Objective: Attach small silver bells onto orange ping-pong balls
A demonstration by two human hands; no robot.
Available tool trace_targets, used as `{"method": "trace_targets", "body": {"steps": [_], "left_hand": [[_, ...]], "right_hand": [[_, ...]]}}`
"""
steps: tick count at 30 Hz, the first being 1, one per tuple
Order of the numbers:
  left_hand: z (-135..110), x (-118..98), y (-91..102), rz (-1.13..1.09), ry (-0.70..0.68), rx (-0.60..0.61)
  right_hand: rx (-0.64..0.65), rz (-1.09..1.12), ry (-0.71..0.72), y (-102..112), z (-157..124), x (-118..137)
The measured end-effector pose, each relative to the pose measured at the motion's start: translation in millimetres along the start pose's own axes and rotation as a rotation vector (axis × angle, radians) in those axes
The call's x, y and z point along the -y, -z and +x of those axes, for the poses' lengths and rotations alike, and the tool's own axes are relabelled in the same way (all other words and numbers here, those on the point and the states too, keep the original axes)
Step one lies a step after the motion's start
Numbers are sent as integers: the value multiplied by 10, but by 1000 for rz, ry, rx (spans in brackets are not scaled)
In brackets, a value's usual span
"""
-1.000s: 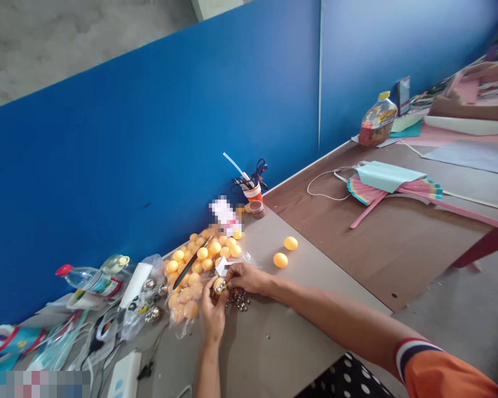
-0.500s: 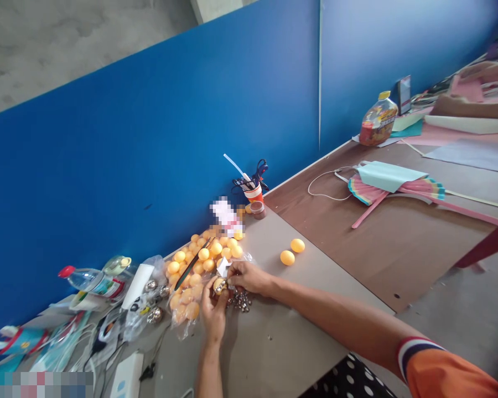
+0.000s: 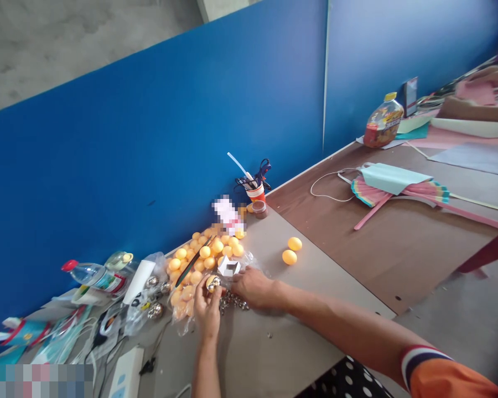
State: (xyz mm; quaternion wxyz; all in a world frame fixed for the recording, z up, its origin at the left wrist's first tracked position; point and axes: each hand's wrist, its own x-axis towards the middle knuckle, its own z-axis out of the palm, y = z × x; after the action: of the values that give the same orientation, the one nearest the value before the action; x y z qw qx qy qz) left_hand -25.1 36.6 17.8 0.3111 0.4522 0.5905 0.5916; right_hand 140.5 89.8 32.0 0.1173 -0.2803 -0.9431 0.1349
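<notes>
In my left hand (image 3: pixel 207 312) is a yellow-orange ball (image 3: pixel 213 283), its upper side partly covered with small shiny silver pieces. Fingers and thumb close around its sides. My right hand (image 3: pixel 253 286) reaches down at a pile of loose silver pieces (image 3: pixel 233 301), fingers curled together; whatever is between the fingertips is hidden. Just beyond those fingers stands a small open white paper box (image 3: pixel 229 266). A clear plastic bag of several orange balls (image 3: pixel 197 265) lies beyond my left hand, with a black stick-like tool (image 3: pixel 193 262) across it.
Two loose orange balls (image 3: pixel 292 251) lie to the right. Silver-covered balls (image 3: pixel 155 310), a bottle with a red cap (image 3: pixel 93 275) and a white power strip (image 3: pixel 126 373) are at the left. A cup of tools (image 3: pixel 255 192) stands by the blue partition (image 3: pixel 149 166). Another person's arm (image 3: pixel 473 109) shows far right.
My right hand has left the ball and moved down to the silver pile. My left hand has shifted slightly left with the ball. The white box shows more fully.
</notes>
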Motion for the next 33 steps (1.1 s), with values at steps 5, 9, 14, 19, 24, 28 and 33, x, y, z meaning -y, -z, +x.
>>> {"method": "trace_targets", "body": {"steps": [5, 9, 14, 19, 24, 28, 33], "left_hand": [[10, 23, 19, 29, 9, 8], [30, 42, 41, 68, -10, -24], [3, 3, -5, 57, -15, -1], [-10, 6, -20, 49, -8, 7], [14, 48, 11, 81, -31, 7], [6, 22, -1, 64, -24, 18], [-23, -18, -37, 18, 1, 31]], "right_hand": [[-31, 64, -25, 32, 22, -18], [-98, 205, -99, 145, 10, -59], [20, 75, 4, 145, -16, -45], [19, -21, 1, 41, -18, -1], [-86, 231, -107, 81, 14, -47], [-264, 689, -247, 143, 54, -82], [-335, 1236, -309, 103, 90, -76]]}}
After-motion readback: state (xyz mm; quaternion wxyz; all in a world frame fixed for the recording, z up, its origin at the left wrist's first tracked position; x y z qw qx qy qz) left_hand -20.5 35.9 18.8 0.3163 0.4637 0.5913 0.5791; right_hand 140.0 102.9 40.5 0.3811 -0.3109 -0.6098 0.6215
